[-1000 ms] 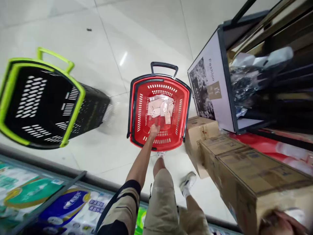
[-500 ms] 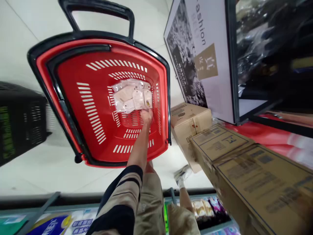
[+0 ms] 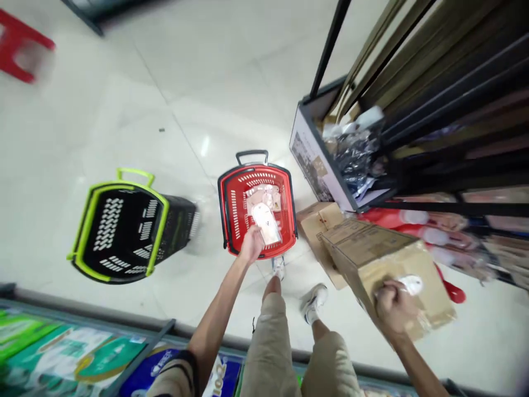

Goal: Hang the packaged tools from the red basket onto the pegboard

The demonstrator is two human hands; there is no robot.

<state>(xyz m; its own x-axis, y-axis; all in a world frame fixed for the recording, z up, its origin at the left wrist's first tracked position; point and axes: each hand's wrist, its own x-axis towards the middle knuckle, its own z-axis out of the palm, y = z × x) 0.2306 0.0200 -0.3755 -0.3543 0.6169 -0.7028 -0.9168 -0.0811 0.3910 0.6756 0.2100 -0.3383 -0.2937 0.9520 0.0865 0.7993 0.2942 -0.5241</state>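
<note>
My left hand (image 3: 251, 246) is closed on the near end of a clear plastic packet with a white card (image 3: 266, 221). It holds this packet over the red shopping basket (image 3: 231, 205). Below it, more clear packets with pale contents (image 3: 269, 196) lie in the basket. On the right, my right hand (image 3: 392, 306) is closed, with a white-tagged clear packet (image 3: 411, 285) sticking out of its fingers. That hand is over the end of a cardboard box (image 3: 433, 295); whether it touches the box I cannot tell. What the packets contain is too blurred to name.
A black basket with a lime-green rim (image 3: 163, 220) stands left on the tiled floor. Another carton (image 3: 318, 220) and a printed display bin (image 3: 311, 157) stand right of the red basket, beside racks of hanging packets. Packaged goods (image 3: 78, 353) fill the low shelf along the bottom.
My view has pulled back and risen, so the basket appears smaller. My left hand has lifted from the basket's bottom with a packet. My right hand has come into view with another packet.
</note>
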